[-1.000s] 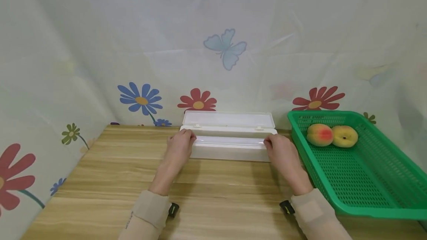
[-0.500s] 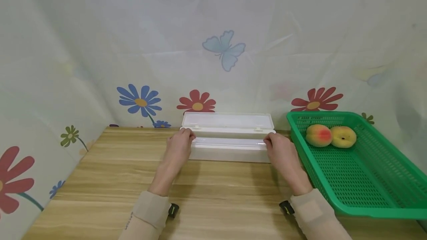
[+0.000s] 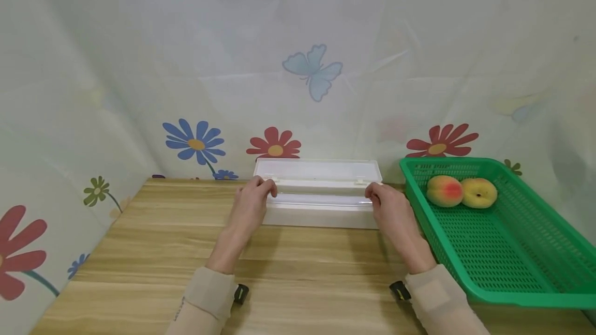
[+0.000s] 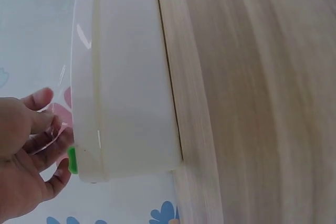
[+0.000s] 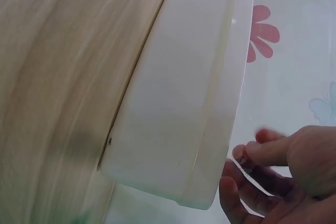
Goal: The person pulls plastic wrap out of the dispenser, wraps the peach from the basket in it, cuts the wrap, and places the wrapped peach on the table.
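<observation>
A long white plastic wrap dispenser box (image 3: pixel 321 217) lies on the wooden table, with its hinged lid (image 3: pixel 318 169) tipped back against the wall covering. Clear, shiny plastic wrap (image 3: pixel 321 199) spans the box's opening. At the left end, my left hand (image 3: pixel 249 204) pinches the wrap between thumb and forefinger; its other fingers lie by the box edge near a small green tab (image 4: pixel 72 160). My right hand (image 3: pixel 395 215) pinches the wrap at the right end, thumb against forefinger in the right wrist view. Being transparent, the film is hard to make out at the fingertips.
To the right stands a green perforated basket (image 3: pixel 447 252) with a red-blushed peach (image 3: pixel 444 192) and a yellower peach (image 3: pixel 479 193) in its far left part. The wooden table (image 3: pixel 298 278) meets a flower-printed wall covering (image 3: pixel 316 19) behind the box.
Both hands have risen slightly off the box and their fingertips have come a little inward. The box, its raised lid and the basket stay in place while the head view tilts slightly.
</observation>
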The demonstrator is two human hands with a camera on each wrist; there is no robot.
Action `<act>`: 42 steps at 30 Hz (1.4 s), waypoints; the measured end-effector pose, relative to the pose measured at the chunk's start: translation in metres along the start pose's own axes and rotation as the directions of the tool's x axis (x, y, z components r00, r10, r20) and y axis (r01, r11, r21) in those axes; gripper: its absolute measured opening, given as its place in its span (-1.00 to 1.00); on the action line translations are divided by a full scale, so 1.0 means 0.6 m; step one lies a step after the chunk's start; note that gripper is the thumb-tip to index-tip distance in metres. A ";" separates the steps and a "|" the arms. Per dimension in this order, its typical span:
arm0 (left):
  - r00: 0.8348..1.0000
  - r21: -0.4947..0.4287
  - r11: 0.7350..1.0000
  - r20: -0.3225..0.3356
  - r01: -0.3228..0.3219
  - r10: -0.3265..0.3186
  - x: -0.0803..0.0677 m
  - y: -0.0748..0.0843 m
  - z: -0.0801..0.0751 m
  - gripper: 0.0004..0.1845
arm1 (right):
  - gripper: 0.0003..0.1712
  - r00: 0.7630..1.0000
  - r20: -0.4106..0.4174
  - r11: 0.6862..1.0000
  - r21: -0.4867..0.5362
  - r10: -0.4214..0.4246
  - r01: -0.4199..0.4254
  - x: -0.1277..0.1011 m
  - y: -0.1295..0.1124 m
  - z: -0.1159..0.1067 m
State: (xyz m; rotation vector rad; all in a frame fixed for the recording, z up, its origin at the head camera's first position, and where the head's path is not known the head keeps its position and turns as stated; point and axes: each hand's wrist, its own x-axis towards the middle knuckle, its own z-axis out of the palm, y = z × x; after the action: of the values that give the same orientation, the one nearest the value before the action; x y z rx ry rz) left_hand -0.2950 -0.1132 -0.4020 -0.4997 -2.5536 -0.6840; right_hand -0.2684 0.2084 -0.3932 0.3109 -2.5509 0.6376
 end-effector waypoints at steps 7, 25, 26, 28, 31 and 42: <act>0.999 0.023 1.000 0.045 -0.006 0.005 0.001 0.000 -0.002 -0.75 | -0.84 0.998 0.033 0.998 -0.021 -0.053 0.053 0.005 -0.001 -0.004; 0.993 -0.061 0.995 -0.092 -0.073 0.067 0.003 -0.009 0.001 -0.78 | -0.85 0.999 0.019 0.999 -0.019 0.040 -0.040 0.009 -0.001 0.004; 0.994 -0.063 0.996 -0.094 -0.065 0.059 0.004 -0.009 0.001 -0.77 | -0.86 0.999 0.009 0.999 -0.019 0.040 -0.040 0.009 0.000 0.005; 0.994 -0.075 0.996 -0.097 -0.052 0.044 0.004 -0.009 0.000 -0.80 | -0.88 0.999 -0.018 0.999 -0.020 0.038 -0.039 0.009 0.002 0.006; 0.993 -0.082 0.995 -0.109 -0.049 0.040 0.003 -0.007 -0.001 -0.87 | -0.93 0.998 -0.051 0.999 -0.032 0.039 -0.040 0.007 0.004 0.005; 0.989 -0.075 0.994 -0.126 0.074 -0.084 0.005 -0.004 -0.008 -0.91 | -0.93 0.997 -0.053 0.997 -0.035 0.061 -0.063 0.010 0.002 -0.005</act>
State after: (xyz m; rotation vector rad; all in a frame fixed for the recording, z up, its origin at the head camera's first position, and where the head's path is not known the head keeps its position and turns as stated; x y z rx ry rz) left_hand -0.2969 -0.1173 -0.3975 -0.3661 -2.4461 -0.8096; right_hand -0.2727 0.2101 -0.3882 0.2010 -2.5278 0.6132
